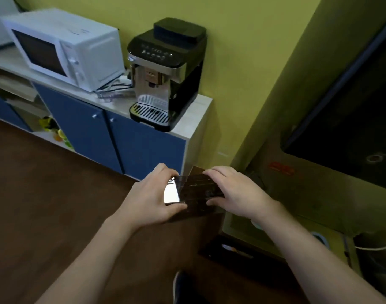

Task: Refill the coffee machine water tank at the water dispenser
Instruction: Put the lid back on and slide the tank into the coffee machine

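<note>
You held the dark, smoky translucent plastic water tank (196,194) between both hands, in mid-air above the brown floor (45,183), well apart from the black and silver coffee machine (163,73) on the pale cabinet top (200,106). Your left hand (150,200) was closed around the tank's near left end, thumb under the front edge and fingers (163,170) over the far side, beside a shiny chrome-like panel that caught the light. Your right hand (236,191) clamped the right end, fingers draped across the top and thumb pressed to the front face.

To do this step well, I judged you needed to keep the tank level and both hands low on its walls, since smooth, rigid plastic of that kind probably slips when wet. Whether it held water I could not tell; the tinted walls hid the level. The greenish unit at your right (275,194) may have been the dispenser, though its outlet was not clear.

The white microwave (62,47) had a glossy boxy shell; the blue cabinet doors (113,139) looked matte, with small metal knobs.
</note>
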